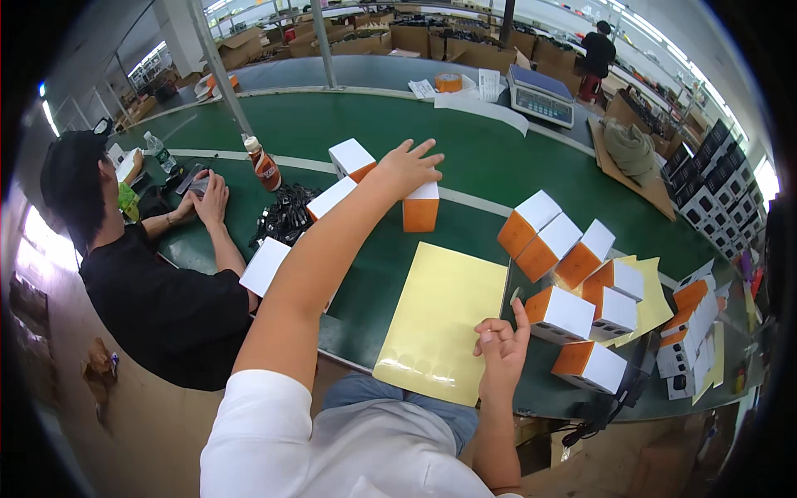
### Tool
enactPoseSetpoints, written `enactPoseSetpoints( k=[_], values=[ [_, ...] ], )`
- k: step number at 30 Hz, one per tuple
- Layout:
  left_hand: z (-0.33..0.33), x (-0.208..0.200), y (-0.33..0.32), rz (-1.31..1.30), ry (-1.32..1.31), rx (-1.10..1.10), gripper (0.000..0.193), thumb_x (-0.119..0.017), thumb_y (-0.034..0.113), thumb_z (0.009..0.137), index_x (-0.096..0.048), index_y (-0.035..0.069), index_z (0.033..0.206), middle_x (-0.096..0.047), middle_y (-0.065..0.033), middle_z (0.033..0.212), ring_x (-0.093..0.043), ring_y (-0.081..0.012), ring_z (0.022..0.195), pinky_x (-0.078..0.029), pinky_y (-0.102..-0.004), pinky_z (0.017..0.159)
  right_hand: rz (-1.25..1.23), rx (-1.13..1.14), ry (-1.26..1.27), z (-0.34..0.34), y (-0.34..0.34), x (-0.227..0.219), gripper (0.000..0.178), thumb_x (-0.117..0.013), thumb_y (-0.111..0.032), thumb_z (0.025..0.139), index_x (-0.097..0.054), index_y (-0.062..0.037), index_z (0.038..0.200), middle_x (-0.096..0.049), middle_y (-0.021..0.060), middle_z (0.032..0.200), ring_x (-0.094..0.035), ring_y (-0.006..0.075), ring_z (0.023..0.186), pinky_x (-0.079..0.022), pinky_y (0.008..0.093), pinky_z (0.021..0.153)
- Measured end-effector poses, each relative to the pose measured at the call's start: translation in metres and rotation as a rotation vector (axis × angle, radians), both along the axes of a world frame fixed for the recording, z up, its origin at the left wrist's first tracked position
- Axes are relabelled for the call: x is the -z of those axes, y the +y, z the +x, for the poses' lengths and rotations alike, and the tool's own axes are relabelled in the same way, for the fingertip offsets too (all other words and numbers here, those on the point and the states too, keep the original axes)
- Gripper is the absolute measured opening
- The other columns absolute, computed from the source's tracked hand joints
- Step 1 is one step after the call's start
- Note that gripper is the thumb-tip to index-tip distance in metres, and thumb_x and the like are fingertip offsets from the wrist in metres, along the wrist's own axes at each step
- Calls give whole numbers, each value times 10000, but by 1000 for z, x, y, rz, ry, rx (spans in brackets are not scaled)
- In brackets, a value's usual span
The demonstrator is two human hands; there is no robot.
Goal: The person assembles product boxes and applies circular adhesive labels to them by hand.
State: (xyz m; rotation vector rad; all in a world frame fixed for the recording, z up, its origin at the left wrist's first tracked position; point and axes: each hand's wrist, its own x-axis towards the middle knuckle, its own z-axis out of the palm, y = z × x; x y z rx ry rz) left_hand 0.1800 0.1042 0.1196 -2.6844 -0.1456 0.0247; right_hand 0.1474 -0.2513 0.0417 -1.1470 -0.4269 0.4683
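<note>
My left hand (407,172) reaches forward with its fingers spread over the far end of a white-and-orange box (420,214); its thumb is hidden. The box stands beyond a yellow sheet (440,307) that lies over the table's near edge, with faint round stickers along its lower part. Beside the sheet's right edge, my right hand (500,353) has its index finger raised and the others curled. A small, clear round sticker (515,295) appears at that fingertip. Several similar boxes (564,314) sit to the right, and more boxes (334,197) are partly behind my left arm.
At the left, a person in black (166,282) handles a small dark item. A brown bottle (263,164) and a heap of black cables (286,217) are between us. Farther back are a scale (540,95) and orange tape (448,82). Stacked dark boxes (718,191) rise at the right.
</note>
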Motion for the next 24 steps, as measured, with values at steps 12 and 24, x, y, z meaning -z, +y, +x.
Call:
enactPoseSetpoints(
  k=[12, 24],
  values=[
    [-105, -47, -139, -915, -418, 211, 760, -791, 321, 719, -527, 114, 1401, -544, -190, 1290, -549, -350, 1097, -468, -403, 939, -215, 146, -771, 23, 26, -44, 1231, -812, -86, 745, 95, -85, 1578, -356, 222, 1506, -489, 257, 1270, -401, 417, 1067],
    [-139, 41, -166, -1654, -848, 499, 368, -740, 99, 803, -636, 76, 1155, -442, -228, 1456, -519, -284, 1248, -451, -369, 982, 83, 180, -423, 4, 8, -22, 1123, -867, -285, 751, -127, -71, 1569, -515, 172, 1347, -518, 268, 1248, -420, 396, 1049]
  ],
)
